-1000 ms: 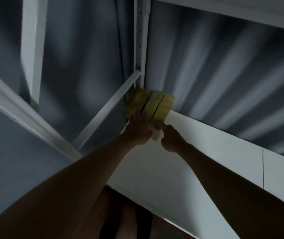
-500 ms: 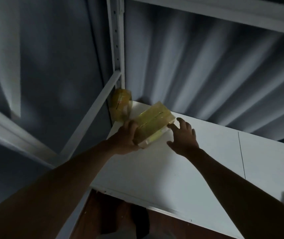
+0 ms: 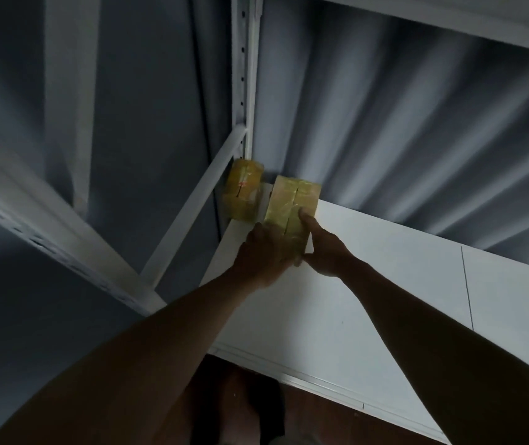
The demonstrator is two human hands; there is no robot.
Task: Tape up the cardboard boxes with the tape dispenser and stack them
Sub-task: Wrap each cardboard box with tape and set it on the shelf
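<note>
Grey corrugated wall point(image 3: 385, 123) behind, ribbed and dim. White shelving frame point(image 3: 244, 75) in front of it: upright post with a row of holes, a diagonal brace running down to the left, a slotted beam crossing the lower left. White shelf point(image 3: 369, 284) slanting from the far left corner down towards the right edge, with a thin seam line across the board on the right. Dark floor below the shelf's near edge.

Two bare forearms reaching up from the bottom towards the far left corner of the shelf.

Taped cardboard box point(image 3: 292, 207), yellowish under glossy tape, lying on the shelf close to the far left corner, a dark seam along its top. Second taped box point(image 3: 244, 194) just beyond it at the very corner, against the upright post and the brace, a narrow gap between the two; untouched by either hand.

Left hand point(image 3: 263, 255) at the near end of the first box, fingers curled around its left side and near edge, gripping it. Right hand point(image 3: 324, 248) on the right side of the same box, index finger stretched out flat along the top face, pressing; other fingers tucked low beside the box, too dark to tell whether wrapped on it.

Small orange-red speck at the right edge of the view, too blurred to identify.
</note>
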